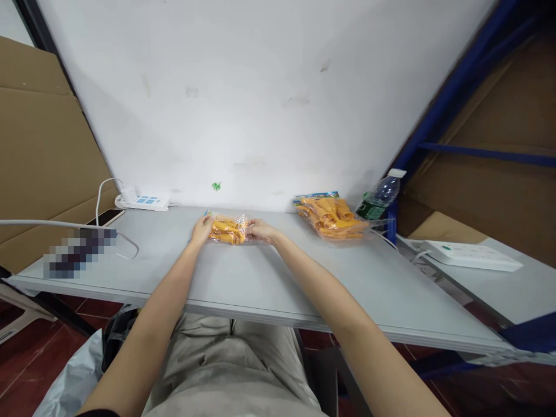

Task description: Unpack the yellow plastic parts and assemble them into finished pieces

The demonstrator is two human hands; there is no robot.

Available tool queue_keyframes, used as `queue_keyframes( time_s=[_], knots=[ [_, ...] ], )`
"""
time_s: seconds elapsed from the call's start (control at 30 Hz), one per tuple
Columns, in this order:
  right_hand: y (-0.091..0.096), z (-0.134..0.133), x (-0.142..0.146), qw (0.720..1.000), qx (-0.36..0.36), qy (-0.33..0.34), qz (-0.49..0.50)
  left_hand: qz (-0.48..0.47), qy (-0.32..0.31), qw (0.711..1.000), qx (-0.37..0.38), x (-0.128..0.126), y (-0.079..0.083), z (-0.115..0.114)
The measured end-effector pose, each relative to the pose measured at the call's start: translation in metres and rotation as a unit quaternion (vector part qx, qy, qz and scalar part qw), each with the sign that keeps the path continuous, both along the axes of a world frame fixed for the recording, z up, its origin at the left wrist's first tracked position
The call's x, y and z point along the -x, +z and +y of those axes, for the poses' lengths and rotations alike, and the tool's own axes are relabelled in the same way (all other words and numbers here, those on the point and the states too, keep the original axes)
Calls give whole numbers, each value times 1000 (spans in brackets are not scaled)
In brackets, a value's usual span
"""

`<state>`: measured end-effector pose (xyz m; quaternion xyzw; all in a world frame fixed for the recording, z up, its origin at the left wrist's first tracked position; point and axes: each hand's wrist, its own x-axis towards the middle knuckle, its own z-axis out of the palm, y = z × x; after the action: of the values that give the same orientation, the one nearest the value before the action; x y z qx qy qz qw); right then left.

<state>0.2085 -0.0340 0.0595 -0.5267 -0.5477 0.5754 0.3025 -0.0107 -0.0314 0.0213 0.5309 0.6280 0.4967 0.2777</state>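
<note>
On grey table (260, 284) | both hands (201, 230) (260, 230) gripping plastic bag (228, 230) | glare obscures orange contents (226, 234)

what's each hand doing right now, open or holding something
Left hand: closed, holding the left end of the small bag.
Right hand: closed, holding the right end of the same bag.

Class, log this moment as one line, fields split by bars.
left hand: holds left end of orange packet | right hand: holds its right end | other orange packet: beside bottle
</note>
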Motion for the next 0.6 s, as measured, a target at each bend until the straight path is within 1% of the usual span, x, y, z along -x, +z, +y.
queue_keyframes(
  time_s=[0.13,0.3,0.47,0.53,0.6],
  knots=[
    [2,-2,0,998,-19,38,-49,33,5,999,-7,3,-2,2],
    [1,0,0,995,-23,58,-80,96,12,995,-19,3,-4,2],
    [-2,1,-2,992,-7,87,-94,67,11,998,-3,2,-3,1],
    [-3,1,0,994,1,89,-71,44,11,999,-2,3,-2,1],
    [-3,0,3,995,12,93,-27,26,8,1000,-2,5,-2,1]
  ],
)
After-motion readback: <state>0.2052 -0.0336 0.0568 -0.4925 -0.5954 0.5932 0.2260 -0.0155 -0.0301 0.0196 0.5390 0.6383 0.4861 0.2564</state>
